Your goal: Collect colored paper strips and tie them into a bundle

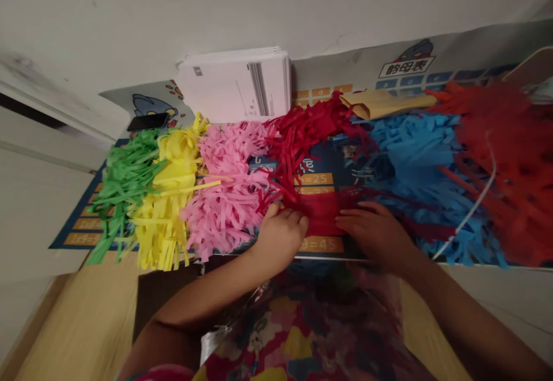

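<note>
A dark red fringed paper strip (322,214) lies flat in front of me, its solid middle band between my hands and loose strands spreading to both sides. My left hand (283,234) has its fingers curled over the left end of that band. On the opposite end, my right hand (375,234), slightly blurred, grips the paper with its fingers close together. Above them rests another dark red fringed bunch (309,125). Pink fringe (228,191) is just left of my left hand, and blue fringe (425,156) spreads beyond my right hand.
Yellow fringe (173,179) and green fringe (125,179) lie at the left, orange-red fringe (510,168) at the right. A white paper stack (224,84) stands against the wall near a black phone (149,121). Tan paper (389,103) lies behind the blue; a white cord (475,202) crosses it.
</note>
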{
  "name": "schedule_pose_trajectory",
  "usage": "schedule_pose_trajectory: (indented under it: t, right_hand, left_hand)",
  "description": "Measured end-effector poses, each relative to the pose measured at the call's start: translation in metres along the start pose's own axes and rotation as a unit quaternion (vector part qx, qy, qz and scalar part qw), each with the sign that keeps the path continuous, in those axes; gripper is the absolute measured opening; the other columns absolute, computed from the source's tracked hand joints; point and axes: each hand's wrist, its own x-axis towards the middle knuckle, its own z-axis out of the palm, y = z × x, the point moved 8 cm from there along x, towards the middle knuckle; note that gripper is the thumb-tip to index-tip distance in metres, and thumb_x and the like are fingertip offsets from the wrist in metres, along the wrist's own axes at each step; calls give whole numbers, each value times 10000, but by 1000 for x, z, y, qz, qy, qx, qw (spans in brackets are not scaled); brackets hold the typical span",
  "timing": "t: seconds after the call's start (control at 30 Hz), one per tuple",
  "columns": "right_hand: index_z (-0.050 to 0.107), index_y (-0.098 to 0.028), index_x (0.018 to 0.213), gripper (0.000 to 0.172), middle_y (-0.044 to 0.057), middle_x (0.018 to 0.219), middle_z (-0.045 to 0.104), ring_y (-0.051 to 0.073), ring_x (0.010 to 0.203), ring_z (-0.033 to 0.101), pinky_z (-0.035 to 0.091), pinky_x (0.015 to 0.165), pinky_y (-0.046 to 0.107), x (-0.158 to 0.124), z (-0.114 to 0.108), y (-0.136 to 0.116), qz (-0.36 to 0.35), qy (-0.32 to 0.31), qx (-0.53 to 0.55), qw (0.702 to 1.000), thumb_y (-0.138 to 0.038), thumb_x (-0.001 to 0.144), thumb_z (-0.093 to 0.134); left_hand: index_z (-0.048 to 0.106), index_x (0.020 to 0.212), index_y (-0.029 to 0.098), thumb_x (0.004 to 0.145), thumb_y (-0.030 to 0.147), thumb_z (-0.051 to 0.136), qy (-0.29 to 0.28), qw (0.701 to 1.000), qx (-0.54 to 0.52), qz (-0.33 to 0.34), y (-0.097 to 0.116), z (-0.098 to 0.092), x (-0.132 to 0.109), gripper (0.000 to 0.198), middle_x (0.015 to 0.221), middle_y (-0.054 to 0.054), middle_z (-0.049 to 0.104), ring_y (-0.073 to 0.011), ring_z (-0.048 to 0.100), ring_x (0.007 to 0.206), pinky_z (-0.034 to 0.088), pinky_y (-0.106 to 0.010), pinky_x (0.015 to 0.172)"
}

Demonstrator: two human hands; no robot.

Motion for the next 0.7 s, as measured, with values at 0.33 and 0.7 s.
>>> schedule_pose_trajectory:
  t: [0.33, 0.7]
  right_hand:
    - [709, -201, 879, 293, 41, 866, 737, 198, 835, 637, 355, 771, 359, 18, 4, 32, 155, -71, 45, 984, -318, 990, 463]
    - [670, -210, 709, 269, 27, 784, 691, 220, 795, 583, 251, 687, 350, 21, 10, 44, 264, -47, -61, 961, -372, 912, 599]
  left_hand:
    - [694, 936, 206, 958, 267, 542, 26, 980, -189, -63, -31, 6, 6, 165, 873, -23, 747, -188, 660, 856, 382, -381, 861]
    - [704, 836, 188, 907, 334, 575, 24, 977, -100, -185, -47, 14, 27, 207, 725, -59, 704, -231, 638, 754, 341, -395, 802]
